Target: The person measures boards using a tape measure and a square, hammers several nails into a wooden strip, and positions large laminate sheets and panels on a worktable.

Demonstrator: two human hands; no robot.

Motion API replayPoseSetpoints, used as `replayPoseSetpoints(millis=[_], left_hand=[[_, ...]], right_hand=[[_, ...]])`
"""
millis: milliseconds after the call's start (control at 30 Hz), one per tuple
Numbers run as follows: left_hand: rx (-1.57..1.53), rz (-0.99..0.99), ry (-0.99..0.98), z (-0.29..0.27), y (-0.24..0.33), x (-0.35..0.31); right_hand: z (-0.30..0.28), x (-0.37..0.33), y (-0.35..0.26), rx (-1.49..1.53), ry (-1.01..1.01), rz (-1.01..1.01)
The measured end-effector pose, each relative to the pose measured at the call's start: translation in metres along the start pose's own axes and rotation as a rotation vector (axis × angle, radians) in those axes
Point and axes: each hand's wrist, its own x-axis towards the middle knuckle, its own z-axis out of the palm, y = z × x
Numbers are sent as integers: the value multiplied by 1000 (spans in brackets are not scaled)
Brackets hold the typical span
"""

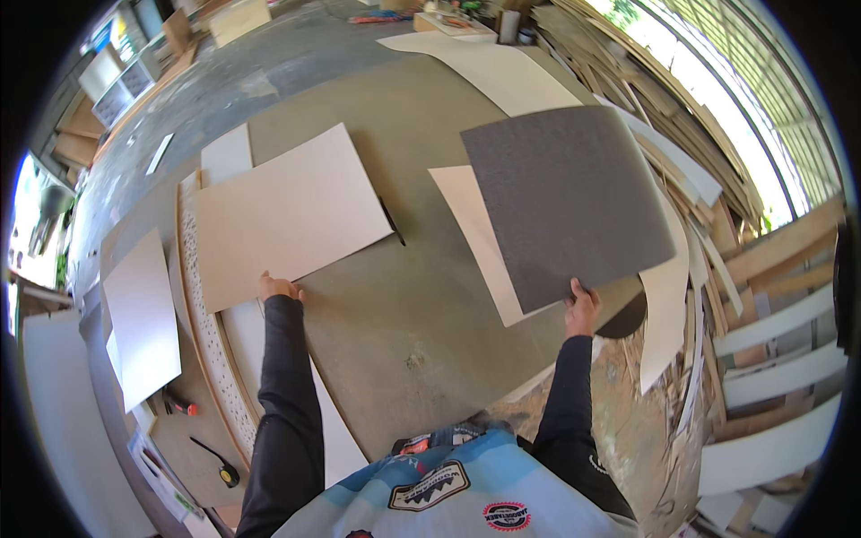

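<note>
My right hand (pixel 583 310) pinches the near edge of a dark grey laminate sheet (pixel 574 193), thumb on top. The grey sheet overlaps a beige sheet (pixel 505 282), which shows along its left and near edges. On the left, my left hand (pixel 282 287) is closed at the near edge of a large beige sheet (pixel 287 215); its grip under the edge is partly hidden. That sheet lies across a long speckled strip (pixel 204 296) and a white panel (pixel 227 154). A thin dark tool (pixel 392 221) pokes out by its right edge.
A white sheet (pixel 146 314) lies at far left, with a tape measure (pixel 228 473) and a red-and-black tool (pixel 182 408) nearer me. Another pale sheet (pixel 484 67) lies at the back. Stacked boards (pixel 664 112) line the right, with white slats (pixel 780 386) nearer me.
</note>
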Motion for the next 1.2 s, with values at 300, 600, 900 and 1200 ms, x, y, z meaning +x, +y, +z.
replayPoseSetpoints(millis=[300,600,900,1200], left_hand=[[53,48,336,25,34,-6],[-317,206,129,-34,82,53],[-78,701,-619,-94,130,-23],[-603,843,-595,-196,204,-158]], right_hand=[[-18,-18,9,24,75,-1],[-18,-14,18,41,27,7],[-37,-1,29,44,-72,3],[-41,-4,35,77,-139,-2]])
